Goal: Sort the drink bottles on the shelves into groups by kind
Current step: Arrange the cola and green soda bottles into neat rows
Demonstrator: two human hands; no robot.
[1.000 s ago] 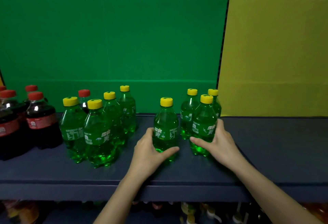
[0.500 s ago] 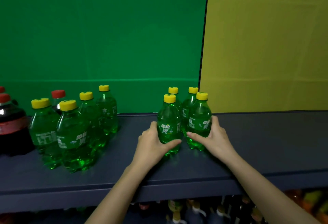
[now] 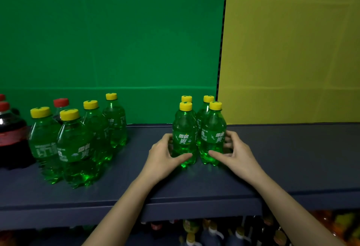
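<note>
**Packing 4 green bottles tight**

The left hand (image 3: 163,156) curls its thumb and fingers round the front-left bottle (image 3: 184,138), and the right hand (image 3: 235,152) grips the front-right bottle (image 3: 213,138). Both stand upright on the shelf (image 3: 292,158) in a touching cluster of 4. The step looks like squaring up this group. Next, probably, fetch the left group (image 3: 74,148), leaving its red-capped bottle (image 3: 61,103) behind. The labels read "雪碧" and "爽".
</note>
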